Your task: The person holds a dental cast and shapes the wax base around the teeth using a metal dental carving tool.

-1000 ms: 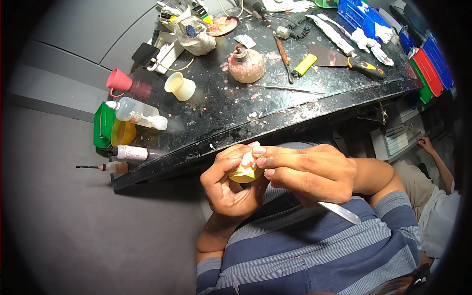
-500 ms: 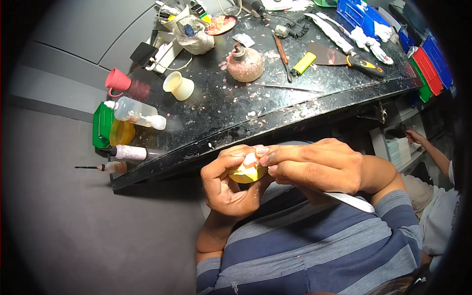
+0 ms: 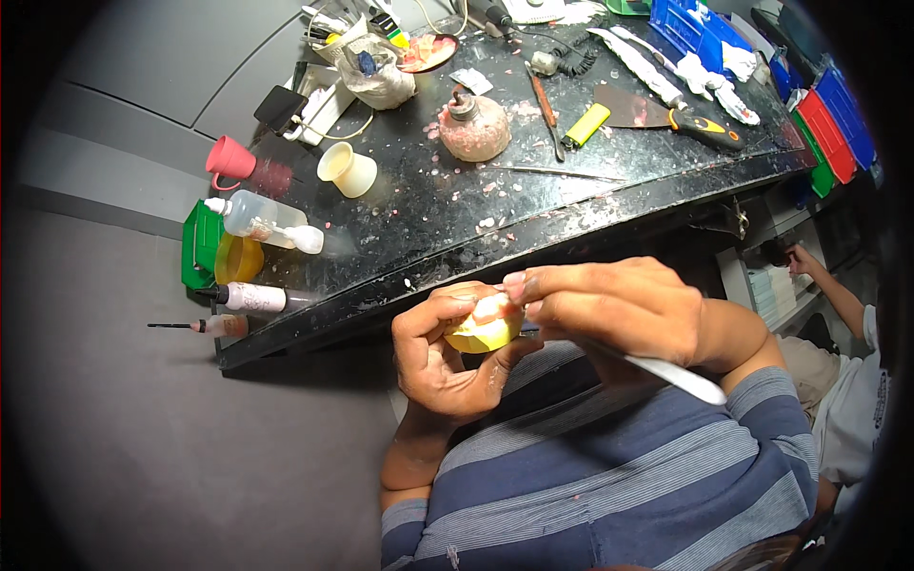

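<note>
Workshop: black bench point(image 3: 400, 205) strewn with pink crumbs point(image 3: 487, 225), scraper point(image 3: 666, 117), lighter point(image 3: 586, 124).

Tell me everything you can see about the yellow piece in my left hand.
The yellow piece is small and chunky, plaster-like by its look, with pink material along its top. Your left hand grips it between thumb and fingers, in front of the black table. Your right hand has fingertips close at the upper right; contact is unclear. Its underside is hidden.
</note>
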A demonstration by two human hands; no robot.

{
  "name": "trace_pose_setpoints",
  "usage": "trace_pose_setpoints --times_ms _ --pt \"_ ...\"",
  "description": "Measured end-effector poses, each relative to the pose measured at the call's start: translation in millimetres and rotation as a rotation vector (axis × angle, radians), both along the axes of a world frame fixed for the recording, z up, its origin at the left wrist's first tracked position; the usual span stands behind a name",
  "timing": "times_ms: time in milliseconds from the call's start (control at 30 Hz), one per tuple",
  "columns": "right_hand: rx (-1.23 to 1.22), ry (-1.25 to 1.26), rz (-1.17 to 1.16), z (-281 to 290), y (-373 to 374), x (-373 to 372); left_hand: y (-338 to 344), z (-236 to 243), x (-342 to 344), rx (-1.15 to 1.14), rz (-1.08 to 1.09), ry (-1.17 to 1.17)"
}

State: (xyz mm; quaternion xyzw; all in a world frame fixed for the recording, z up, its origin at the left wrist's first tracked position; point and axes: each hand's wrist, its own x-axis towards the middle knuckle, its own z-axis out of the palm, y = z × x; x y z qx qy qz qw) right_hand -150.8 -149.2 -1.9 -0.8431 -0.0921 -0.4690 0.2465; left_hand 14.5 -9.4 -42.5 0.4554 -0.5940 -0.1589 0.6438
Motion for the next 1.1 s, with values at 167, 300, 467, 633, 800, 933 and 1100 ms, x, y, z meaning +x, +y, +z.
trace_pose_setpoints --times_ms 167,300,467,633,800,933,1100 --pt "0.203 0.115 -0.047 7 1 -13 -1 -4 -3 -0.023 0.062 -0.021" --pt "-0.102 -0.048 -0.025 8 -1 2 -4 -2 -2 -0.098 0.15 -0.169" --pt "-0.115 -0.099 0.075 -7 2 10 -5 -3 -2 -0.115 0.16 -0.179" --pt "-0.116 -0.113 0.076 -10 3 11 0 -4 -5 -0.064 0.122 -0.015" --pt "-0.117 -0.127 0.078 -12 2 11 1 -2 -6 -0.054 0.116 -0.01" --pt "-0.135 -0.106 0.084 -10 1 10 1 0 -7 -0.04 0.131 -0.013" --pt "-0.142 -0.105 0.06 -12 2 10 2 0 -5 -0.039 0.102 -0.023"
